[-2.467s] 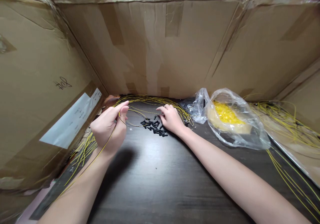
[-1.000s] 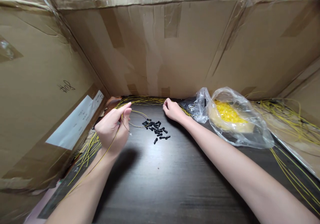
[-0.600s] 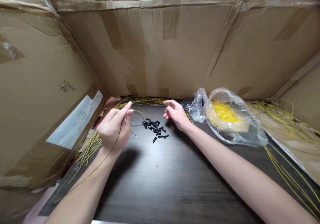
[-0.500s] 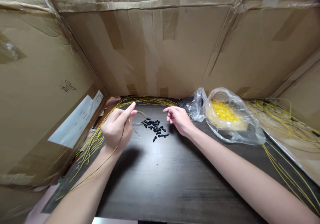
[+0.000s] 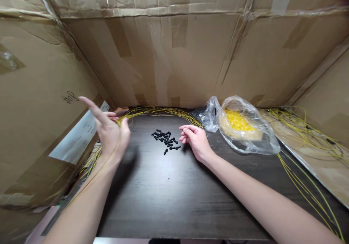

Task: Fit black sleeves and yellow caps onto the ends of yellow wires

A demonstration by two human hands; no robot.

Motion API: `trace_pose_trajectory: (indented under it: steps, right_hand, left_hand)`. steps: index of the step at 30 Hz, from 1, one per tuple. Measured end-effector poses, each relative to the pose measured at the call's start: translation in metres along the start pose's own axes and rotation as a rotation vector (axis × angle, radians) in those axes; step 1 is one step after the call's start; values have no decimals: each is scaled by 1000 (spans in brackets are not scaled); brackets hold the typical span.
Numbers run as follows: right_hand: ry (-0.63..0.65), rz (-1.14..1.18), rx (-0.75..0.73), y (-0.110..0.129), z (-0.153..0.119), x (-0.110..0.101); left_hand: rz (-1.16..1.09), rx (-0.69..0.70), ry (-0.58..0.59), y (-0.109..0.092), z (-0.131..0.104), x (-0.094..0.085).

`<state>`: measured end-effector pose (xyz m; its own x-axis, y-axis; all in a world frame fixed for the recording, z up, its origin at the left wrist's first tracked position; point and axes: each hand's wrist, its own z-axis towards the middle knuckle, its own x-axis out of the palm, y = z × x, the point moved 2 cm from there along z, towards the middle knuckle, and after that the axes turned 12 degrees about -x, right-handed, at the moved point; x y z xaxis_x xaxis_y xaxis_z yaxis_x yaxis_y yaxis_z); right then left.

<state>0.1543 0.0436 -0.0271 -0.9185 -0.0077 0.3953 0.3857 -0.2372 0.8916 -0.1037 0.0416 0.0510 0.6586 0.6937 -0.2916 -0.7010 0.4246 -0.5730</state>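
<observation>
My left hand (image 5: 110,133) is raised at the left with its index finger stretched out and its thumb apart. A thin yellow cable (image 5: 101,167) runs past the thumb side and down along the forearm; whether the curled fingers touch it is hidden. My right hand (image 5: 195,138) hovers just right of a loose pile of small black plastic pieces (image 5: 166,138). Its thumb and index finger are pressed together at the tips. Anything between them is too small to make out.
Bundled yellow cables (image 5: 152,110) curve along the back of the dark table (image 5: 169,200). Back right are a clear bag of yellow pieces (image 5: 237,120), a smaller bag (image 5: 211,116) and more cables (image 5: 302,126) on cardboard. Cardboard walls (image 5: 152,62) enclose the back and sides.
My left hand has moved left and opened from its pinch, and the cable loop that hung by its fingertips has swung left. My right hand stays pinched near the black pieces.
</observation>
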Motion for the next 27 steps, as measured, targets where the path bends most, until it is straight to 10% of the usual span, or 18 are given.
trace_pose_trajectory:
  steps: [8,27]
  right_hand:
    - [-71,101,132,20,-5,5]
    - [354,-195,90,19,-22,53]
  left_hand:
    - [302,88,410,-4,-33,37]
    - [429,249,396,-18,-41,33]
